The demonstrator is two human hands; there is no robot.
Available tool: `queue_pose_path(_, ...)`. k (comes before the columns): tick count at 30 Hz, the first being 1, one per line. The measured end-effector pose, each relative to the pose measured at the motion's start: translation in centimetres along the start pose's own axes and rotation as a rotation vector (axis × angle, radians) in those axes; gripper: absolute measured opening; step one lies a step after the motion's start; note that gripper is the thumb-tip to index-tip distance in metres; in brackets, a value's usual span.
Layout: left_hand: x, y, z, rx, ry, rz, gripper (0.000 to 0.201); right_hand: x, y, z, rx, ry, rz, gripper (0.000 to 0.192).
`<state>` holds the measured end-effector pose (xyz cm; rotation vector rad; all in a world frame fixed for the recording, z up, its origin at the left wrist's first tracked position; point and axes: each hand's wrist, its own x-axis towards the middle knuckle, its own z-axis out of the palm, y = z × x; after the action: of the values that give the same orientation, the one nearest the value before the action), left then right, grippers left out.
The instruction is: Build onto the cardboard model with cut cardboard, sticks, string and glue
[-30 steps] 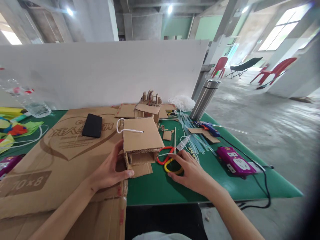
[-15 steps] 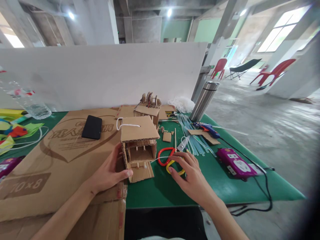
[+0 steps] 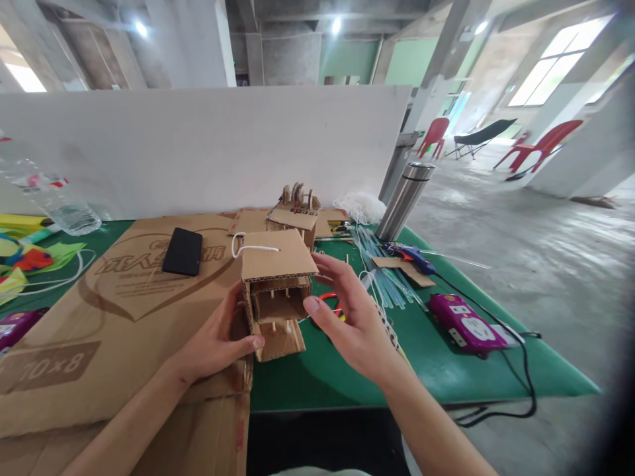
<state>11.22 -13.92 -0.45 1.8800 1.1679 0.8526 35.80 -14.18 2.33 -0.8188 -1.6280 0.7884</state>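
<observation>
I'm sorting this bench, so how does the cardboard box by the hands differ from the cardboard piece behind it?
The cardboard box is bigger and nearer, held at its side by the left hand; the cardboard piece behind sits untouched. The box carries a white string on top; the piece carries small upright parts. Both are brown corrugated cardboard.

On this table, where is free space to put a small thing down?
The green table is bare along its near edge, between the cardboard box and the purple power strip. The flat cardboard sheet is bare near the phone. It is crowded behind the right hand, around the glue sticks.
</observation>
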Motion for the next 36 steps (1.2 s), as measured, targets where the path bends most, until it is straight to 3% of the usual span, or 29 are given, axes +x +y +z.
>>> queue_pose_path(5, 0.2, 0.5, 0.0, -0.023, 0.020, 0.013, 0.089, 1.6, 0.7, 1.4, 0.218, -0.008, 0.069, 0.044)
queue_pose_path(26, 0.1, 0.3, 0.0, 0.014, -0.017, 0.032, 0.089, 0.4, 2.2, 1.0, 0.125, -0.132, 0.144, 0.035)
queue_pose_path(36, 0.1, -0.1, 0.0, 0.015, -0.028, 0.041, 0.087, -0.5, 2.6, 0.9, 0.053, -0.126, 0.179, 0.036)
